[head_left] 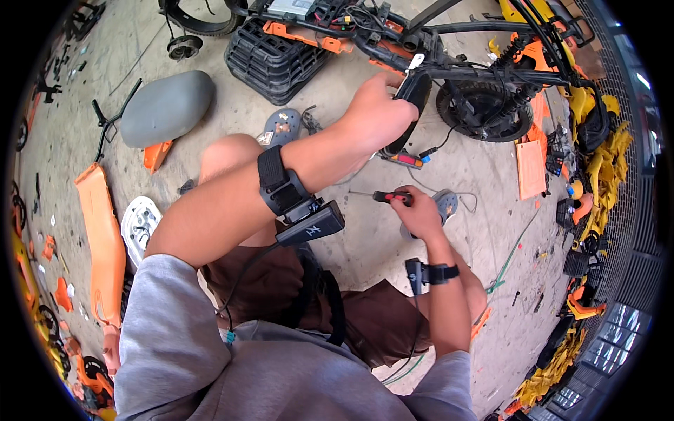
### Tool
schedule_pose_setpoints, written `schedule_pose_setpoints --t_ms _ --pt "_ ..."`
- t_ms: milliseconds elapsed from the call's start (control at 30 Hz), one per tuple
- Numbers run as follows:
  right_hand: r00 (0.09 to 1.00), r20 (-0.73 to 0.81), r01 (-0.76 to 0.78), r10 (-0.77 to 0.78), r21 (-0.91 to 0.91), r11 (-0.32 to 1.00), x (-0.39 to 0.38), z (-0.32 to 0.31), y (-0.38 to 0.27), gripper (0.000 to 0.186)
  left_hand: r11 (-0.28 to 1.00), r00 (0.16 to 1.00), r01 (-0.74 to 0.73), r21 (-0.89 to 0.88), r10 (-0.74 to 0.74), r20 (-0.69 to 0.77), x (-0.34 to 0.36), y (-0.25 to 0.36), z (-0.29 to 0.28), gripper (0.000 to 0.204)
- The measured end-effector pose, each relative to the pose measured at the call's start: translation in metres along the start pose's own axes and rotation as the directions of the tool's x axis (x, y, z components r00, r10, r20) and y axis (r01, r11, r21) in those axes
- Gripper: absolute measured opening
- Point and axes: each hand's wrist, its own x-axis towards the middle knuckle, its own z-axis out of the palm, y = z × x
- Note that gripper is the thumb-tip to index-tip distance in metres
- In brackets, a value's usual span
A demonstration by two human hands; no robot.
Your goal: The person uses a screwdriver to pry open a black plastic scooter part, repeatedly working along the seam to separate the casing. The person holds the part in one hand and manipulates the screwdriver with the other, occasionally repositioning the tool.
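My left hand [384, 112] is closed round a long black curved part [413, 95], which has a pale strip [413, 70] along its upper end. The part stands tilted beside the frame of a stripped two-wheeler [463, 71], and my fingers are partly hidden behind it. A red and yellow piece [406, 160] shows at its lower end; I cannot tell whether it is attached. In my right hand [421, 216] is a screwdriver [392, 198] with a black and red handle. Its thin shaft points left over the floor, touching nothing.
A black wheel [484, 112] and a black plastic crate [274, 62] are near the frame. To the left lie a grey seat [167, 109] and a long orange panel [102, 238]. Thin cables cross the floor. Yellow and orange parts [609, 168] are heaped along the right.
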Motion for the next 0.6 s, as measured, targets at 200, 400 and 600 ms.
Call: schedule_pose_setpoints --t_ms 200,400,600 --pt "0.980 -0.169 0.157 -0.105 0.328 0.932 -0.043 -0.074 -0.037 0.024 0.995 0.992 -0.091 -0.029 0.087 -0.096 0.001 0.004 -0.007 0.049" --pt "0.858 -0.426 0.387 -0.288 0.168 0.906 -0.073 -0.101 -0.008 0.031 0.982 0.977 -0.110 -0.151 0.079 -0.198 0.000 0.009 -0.012 0.052" --pt "0.797 -0.588 0.482 -0.140 0.479 0.734 -0.086 -0.091 0.005 0.048 0.958 0.972 -0.120 -0.262 0.060 -0.226 0.014 0.003 -0.014 0.044"
